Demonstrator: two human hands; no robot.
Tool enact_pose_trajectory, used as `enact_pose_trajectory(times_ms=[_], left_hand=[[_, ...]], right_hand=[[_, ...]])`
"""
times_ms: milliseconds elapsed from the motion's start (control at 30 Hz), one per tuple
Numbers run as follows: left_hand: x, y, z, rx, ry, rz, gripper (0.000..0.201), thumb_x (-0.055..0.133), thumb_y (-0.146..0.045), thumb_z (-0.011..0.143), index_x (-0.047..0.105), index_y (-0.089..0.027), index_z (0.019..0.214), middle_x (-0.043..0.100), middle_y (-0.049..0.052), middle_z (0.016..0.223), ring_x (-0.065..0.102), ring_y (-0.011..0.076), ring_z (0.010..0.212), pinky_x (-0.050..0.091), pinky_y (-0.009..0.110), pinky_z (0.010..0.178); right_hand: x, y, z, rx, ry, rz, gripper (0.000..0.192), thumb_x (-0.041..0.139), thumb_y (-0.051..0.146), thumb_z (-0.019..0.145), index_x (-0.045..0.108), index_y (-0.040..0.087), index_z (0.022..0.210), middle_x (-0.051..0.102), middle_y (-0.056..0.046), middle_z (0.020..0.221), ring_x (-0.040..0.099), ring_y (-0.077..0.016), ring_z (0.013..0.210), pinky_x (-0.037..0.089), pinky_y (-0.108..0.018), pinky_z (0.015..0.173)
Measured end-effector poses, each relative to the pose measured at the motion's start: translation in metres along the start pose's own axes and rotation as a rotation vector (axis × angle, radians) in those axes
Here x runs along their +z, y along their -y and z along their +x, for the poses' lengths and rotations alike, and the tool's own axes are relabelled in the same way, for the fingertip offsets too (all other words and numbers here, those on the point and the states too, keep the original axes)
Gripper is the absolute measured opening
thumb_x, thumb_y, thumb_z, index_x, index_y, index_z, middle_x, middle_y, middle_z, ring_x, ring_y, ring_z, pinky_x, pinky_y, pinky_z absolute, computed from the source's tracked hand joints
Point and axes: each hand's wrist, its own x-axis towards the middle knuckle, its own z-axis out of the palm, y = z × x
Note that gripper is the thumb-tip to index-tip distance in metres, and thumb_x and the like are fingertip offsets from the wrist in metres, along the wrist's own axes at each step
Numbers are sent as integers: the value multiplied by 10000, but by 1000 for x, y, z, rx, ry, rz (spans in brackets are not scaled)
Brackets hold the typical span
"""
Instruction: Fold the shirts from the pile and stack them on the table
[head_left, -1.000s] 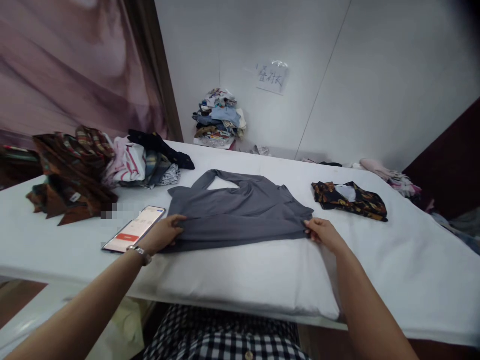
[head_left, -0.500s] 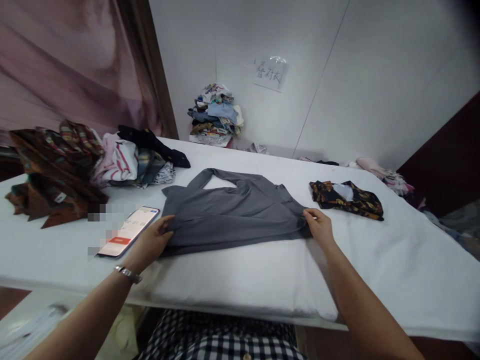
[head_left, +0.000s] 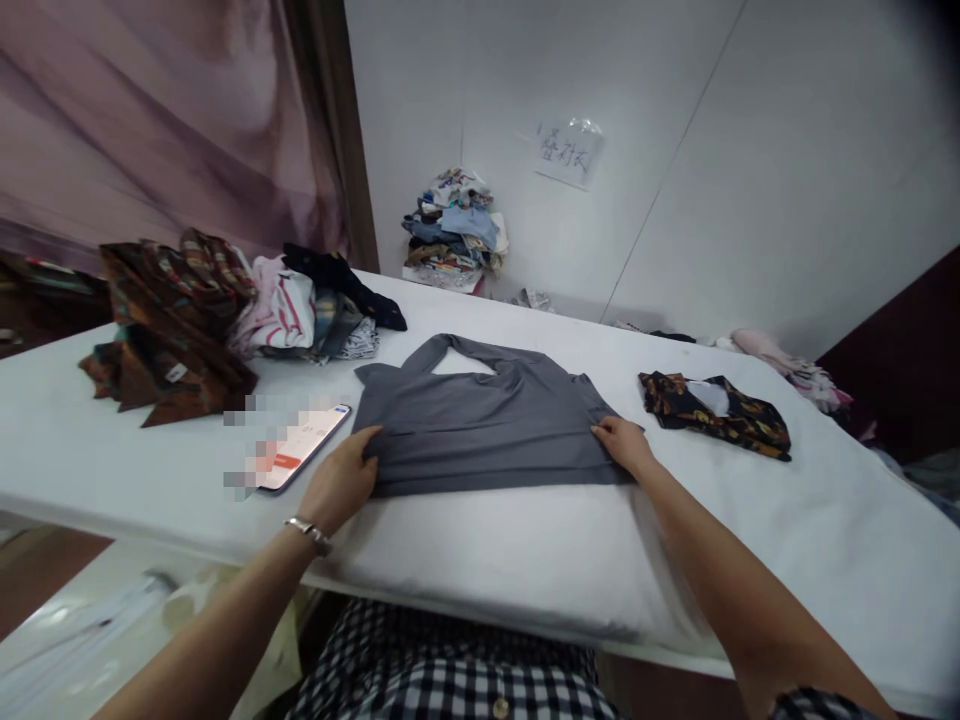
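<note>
A grey garment (head_left: 487, 420) lies partly folded on the white table (head_left: 525, 560), its neck opening toward the far side. My left hand (head_left: 341, 480) grips the garment's left edge, a watch on the wrist. At the right edge my right hand (head_left: 622, 445) pinches the fabric. Both hands rest low on the cloth near its front fold.
A phone (head_left: 300, 445) with a lit screen lies just left of my left hand. Heaps of clothes (head_left: 187, 320) sit at the far left, a stack of folded clothes (head_left: 454, 230) stands against the wall, and a dark patterned folded piece (head_left: 712, 410) lies at the right.
Both hands have moved forward along the garment's side edges, carrying the lower part up over the rest; the cloth looks shorter. The camera has shifted a little.
</note>
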Motion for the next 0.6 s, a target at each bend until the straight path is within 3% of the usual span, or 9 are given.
enact_pose_trajectory(times_ms=[133,300,367,467,533,600], left_hand=[[-1,-1,1,49,10,29,529,437,-242,791,549,-160,1301,620,135,1302,590,302,1193,464,416,1030],[1,2,-8,97,-79,85,478,415,-291,839,559,-172,1279,611,141,1269,618,312,1121,489,443,986],[0,-1,-12,134,-134,122,448,411,-298,860,575,-183,1262,595,144,1287,610,322,1127,490,464,977],[1,-6,-15,262,-215,133,420,434,-314,886,595,-171,1247,550,158,1365,527,312,1254,425,453,1066],[6,-6,-15,342,-177,129,433,468,-350,894,589,-168,1269,500,154,1435,468,300,1324,385,450,1109],[14,-2,-16,369,-80,146,463,503,-385,891,579,-171,1295,467,146,1474,432,303,1359,372,475,1121]], right_hand=[[6,-7,-7,-25,-17,30,252,524,361,865,736,224,874,738,-60,844,657,-228,788,426,-302,666],[3,-15,-19,-55,-117,11,310,471,367,885,726,223,986,735,-88,966,661,-254,872,481,-358,760],[0,-11,-25,-122,-154,-7,334,456,372,892,716,207,1021,721,-109,1021,653,-271,939,490,-397,835],[2,3,-34,-339,-249,56,407,436,420,918,665,192,1165,650,-135,1229,580,-281,1163,435,-441,1007],[10,11,-40,-464,-209,67,469,438,468,925,605,205,1276,547,-129,1391,460,-291,1323,359,-483,1092],[24,15,-45,-494,-69,1,525,428,507,926,551,221,1350,461,-117,1479,356,-310,1404,303,-549,1118]])
